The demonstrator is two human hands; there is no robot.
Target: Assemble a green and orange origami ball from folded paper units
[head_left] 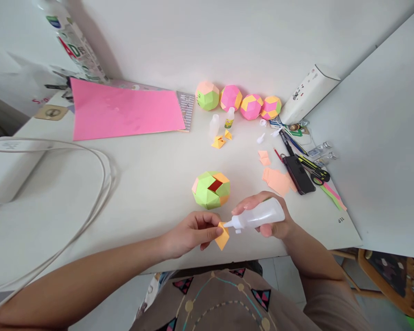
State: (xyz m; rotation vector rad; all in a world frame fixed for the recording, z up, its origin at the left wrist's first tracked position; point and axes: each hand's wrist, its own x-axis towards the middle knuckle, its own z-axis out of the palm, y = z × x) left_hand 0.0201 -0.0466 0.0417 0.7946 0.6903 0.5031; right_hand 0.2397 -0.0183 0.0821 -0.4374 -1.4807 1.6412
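Near the table's front edge my left hand (pixel 189 234) pinches a folded orange paper piece (pixel 222 241) between thumb and fingers. My right hand (pixel 278 220) is wrapped around a translucent glue bottle (pixel 262 214), tilted sideways with its nozzle pointing left. The nozzle tip meets the upper part of the paper piece; whether glue is coming out cannot be seen. Just beyond my left hand sits a green and orange faceted paper ball (pixel 207 192) with a dark red opening on its upper right side.
Several finished paper balls (pixel 231 98) line the wall. Before them stand small bottles (pixel 214 125) and orange folded pieces (pixel 218 142). Rightward lie peach paper (pixel 278 180), a black phone (pixel 298 174), scissors (pixel 319 174) and pens. Pink sheets (pixel 127 110) and a white cable (pixel 105 170) occupy the left.
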